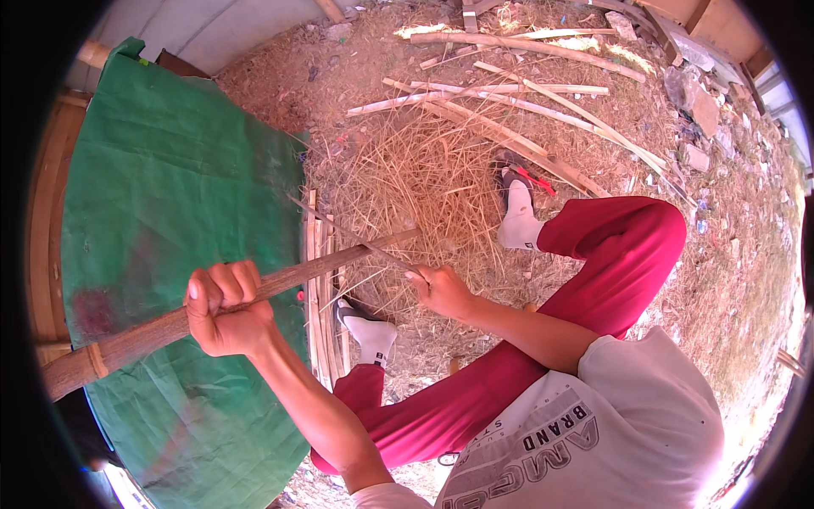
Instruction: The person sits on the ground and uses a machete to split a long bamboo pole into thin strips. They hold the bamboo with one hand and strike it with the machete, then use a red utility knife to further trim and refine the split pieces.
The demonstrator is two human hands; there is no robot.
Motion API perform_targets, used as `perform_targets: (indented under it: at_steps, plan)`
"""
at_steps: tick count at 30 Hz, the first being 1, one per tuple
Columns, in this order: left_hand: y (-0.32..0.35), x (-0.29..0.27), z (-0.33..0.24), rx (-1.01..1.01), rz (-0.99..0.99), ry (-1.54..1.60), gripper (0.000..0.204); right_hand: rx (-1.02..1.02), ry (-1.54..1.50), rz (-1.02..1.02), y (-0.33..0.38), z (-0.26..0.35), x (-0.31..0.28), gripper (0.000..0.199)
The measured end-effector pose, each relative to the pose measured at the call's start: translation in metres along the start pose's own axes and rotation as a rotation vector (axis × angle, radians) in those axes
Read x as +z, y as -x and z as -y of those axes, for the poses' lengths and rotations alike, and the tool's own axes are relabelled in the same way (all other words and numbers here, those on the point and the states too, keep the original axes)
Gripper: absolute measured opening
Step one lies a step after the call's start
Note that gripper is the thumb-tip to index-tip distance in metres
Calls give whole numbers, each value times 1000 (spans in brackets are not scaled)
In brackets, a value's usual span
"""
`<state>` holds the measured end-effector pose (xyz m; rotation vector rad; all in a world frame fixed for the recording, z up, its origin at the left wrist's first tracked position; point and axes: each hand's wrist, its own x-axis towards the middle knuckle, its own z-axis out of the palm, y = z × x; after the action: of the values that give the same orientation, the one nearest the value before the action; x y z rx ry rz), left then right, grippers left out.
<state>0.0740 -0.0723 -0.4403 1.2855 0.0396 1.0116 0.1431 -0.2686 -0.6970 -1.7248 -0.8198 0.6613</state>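
Observation:
A long brown split-bamboo pole [314, 269] slants from the lower left edge up to a thin tip above the straw-coloured shavings. My left hand [227, 307] is closed around it, thumb on top. My right hand [441, 291] grips a long thin knife [335, 224], whose dark narrow blade points to the upper left. Near the pole's thin end, the blade crosses the bamboo and appears to touch it. The knife's handle is mostly hidden inside my fingers.
A green sheet [182, 187] spreads on the left. Pale bamboo strips [319, 297] lie beside its edge, and more strips [517, 102] lie on the ground ahead. Shavings [424, 182] pile between my feet. A red-handled tool [534, 180] is by my right shoe; broken stones [691, 102] sit far right.

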Motion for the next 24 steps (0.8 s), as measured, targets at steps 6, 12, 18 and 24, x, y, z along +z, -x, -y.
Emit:
perform_targets:
  at_steps: [6,12,18,24]
  plan:
    - [2,-6,-3,11,157,64,41,456,184,168,-11,-69,-23,41]
    - [2,-7,-2,-32,265,87,41,131,-15,100,-3,29,-24,44]
    - [7,-17,-6,-29,317,83,43,504,101,78,-11,-70,-13,36]
    - [8,-20,-7,-24,342,93,44,123,22,71,-3,-8,-20,33]
